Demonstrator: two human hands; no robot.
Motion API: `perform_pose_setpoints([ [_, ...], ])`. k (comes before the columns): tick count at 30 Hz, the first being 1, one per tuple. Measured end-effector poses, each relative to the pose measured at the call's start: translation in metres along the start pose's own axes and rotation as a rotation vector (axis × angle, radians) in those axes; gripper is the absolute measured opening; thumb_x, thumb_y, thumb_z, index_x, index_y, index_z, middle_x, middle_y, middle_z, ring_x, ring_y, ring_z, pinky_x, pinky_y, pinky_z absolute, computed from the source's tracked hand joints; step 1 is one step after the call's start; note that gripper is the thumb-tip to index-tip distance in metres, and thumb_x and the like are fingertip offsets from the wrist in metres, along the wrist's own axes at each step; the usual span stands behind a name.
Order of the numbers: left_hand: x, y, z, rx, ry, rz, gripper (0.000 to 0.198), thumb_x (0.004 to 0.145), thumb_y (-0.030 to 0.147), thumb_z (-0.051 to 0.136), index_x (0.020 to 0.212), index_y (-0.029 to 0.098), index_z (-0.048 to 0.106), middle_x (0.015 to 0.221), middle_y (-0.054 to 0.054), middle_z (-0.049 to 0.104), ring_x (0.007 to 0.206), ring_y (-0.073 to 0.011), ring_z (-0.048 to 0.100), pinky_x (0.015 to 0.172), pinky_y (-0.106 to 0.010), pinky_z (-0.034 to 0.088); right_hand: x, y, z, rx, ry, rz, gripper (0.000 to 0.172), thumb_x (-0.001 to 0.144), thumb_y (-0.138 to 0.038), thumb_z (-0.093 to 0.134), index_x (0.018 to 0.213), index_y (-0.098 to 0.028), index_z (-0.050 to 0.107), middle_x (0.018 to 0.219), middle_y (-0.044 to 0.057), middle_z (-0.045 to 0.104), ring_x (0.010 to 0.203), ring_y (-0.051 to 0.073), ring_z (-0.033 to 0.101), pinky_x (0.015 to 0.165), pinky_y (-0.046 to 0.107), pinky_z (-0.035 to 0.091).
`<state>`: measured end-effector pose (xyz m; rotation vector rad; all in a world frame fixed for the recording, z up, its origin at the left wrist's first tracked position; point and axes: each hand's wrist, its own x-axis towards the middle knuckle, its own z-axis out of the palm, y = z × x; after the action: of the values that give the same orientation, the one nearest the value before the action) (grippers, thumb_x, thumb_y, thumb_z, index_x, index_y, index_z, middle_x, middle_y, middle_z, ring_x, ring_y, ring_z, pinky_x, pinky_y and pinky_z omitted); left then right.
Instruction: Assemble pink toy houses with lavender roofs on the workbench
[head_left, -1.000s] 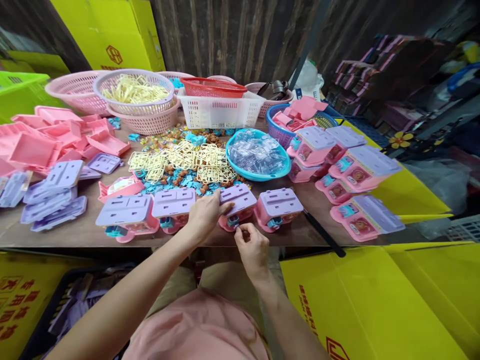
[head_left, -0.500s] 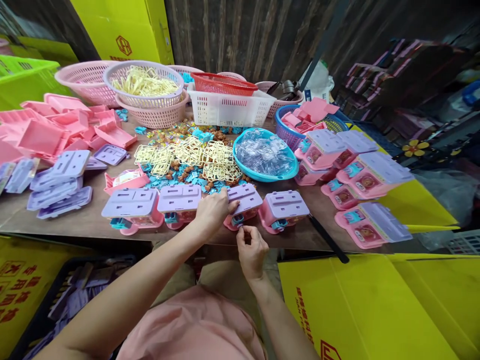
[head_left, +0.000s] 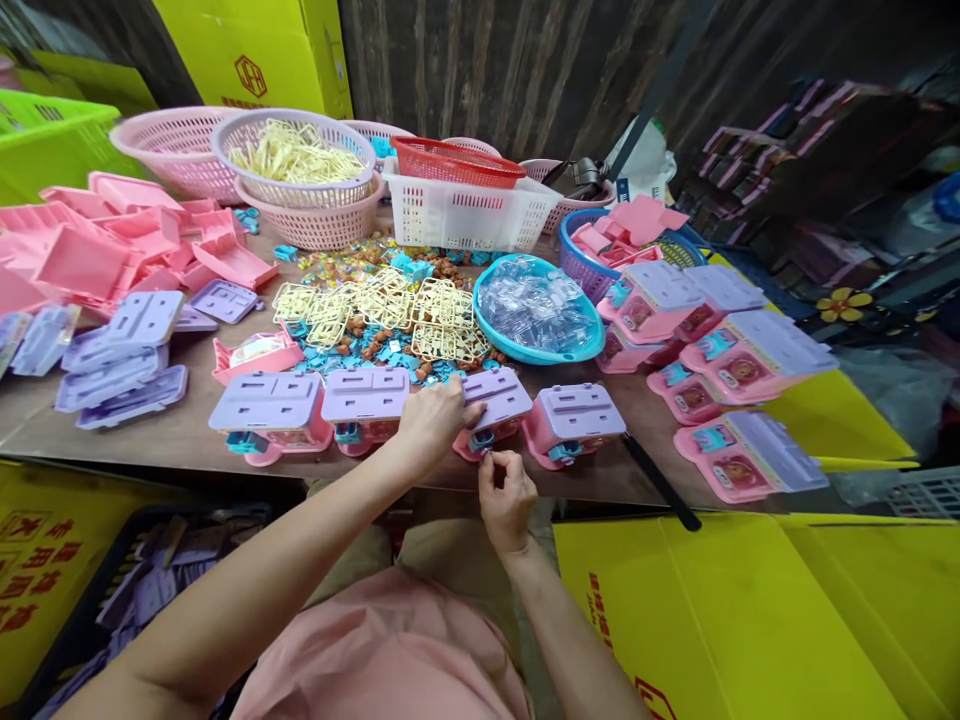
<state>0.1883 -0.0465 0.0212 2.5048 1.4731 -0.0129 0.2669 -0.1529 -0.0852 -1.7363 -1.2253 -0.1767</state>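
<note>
In the head view, a pink toy box with a purple lid (head_left: pixel 501 393) and a blue part on its front stands near the table's front edge. My left hand (head_left: pixel 435 425) is closed on its left side, thumb over the lid; the other fingers are partly hidden. Just in front of the box, my right hand (head_left: pixel 508 500) pinches a small purple knob (head_left: pixel 486 453) against the blue part. To the right stands a similar box (head_left: pixel 576 415) with a knob on its front. Two more boxes, a middle one (head_left: pixel 366 395) and a left one (head_left: pixel 264 402), stand left of my hand.
Yellowish frames (head_left: pixel 382 300) and blue and brown pieces lie behind the boxes. A turquoise basin (head_left: pixel 540 352) holds clear parts. Pink trays (head_left: pixel 90 255) and purple lids (head_left: pixel 116 375) fill the left. Stacked toy boxes (head_left: pixel 750 355) and a black bar (head_left: pixel 664 485) are at right.
The whole view has shifted slightly. Both hands stay at the same box, with the right fingertips still at the knob on its front.
</note>
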Motion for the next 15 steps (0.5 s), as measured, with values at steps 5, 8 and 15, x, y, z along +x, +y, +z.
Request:
perform_pose_setpoints([
  [5, -0.0015, 0.0010, -0.0016, -0.002, -0.014, 0.000, 0.039, 0.088, 0.044, 0.043, 0.107, 0.012, 0.051, 0.086, -0.013, 0.068, 0.086, -0.0275, 0.066, 0.065, -0.030, 0.048, -0.0039, -0.0008, 0.0016, 0.016, -0.016, 0.070, 0.012, 0.086, -0.025, 0.046, 0.074, -0.021, 0.047, 0.055, -0.001, 0.059, 0.047, 0.013, 0.057, 0.047, 0.022, 0.041],
  [8, -0.0010, 0.0002, -0.0024, -0.001, -0.025, 0.002, 0.040, 0.088, 0.045, 0.043, 0.109, 0.012, 0.050, 0.089, -0.013, 0.068, 0.087, -0.0272, 0.065, 0.065, -0.030, 0.048, 0.0001, 0.0034, 0.0007, 0.034, -0.040, 0.064, 0.015, 0.082, -0.027, 0.047, 0.067, -0.022, 0.047, 0.054, -0.001, 0.057, 0.048, 0.013, 0.055, 0.050, 0.024, 0.042],
  [15, -0.0009, 0.0002, -0.0048, -0.011, -0.063, 0.001, 0.041, 0.088, 0.046, 0.042, 0.109, 0.012, 0.049, 0.089, -0.014, 0.068, 0.086, -0.0265, 0.066, 0.065, -0.030, 0.048, 0.0023, -0.0002, 0.0047, 0.131, -0.088, 0.220, 0.015, 0.080, -0.030, 0.048, 0.067, -0.022, 0.045, 0.055, 0.000, 0.057, 0.048, 0.013, 0.056, 0.050, 0.024, 0.044],
])
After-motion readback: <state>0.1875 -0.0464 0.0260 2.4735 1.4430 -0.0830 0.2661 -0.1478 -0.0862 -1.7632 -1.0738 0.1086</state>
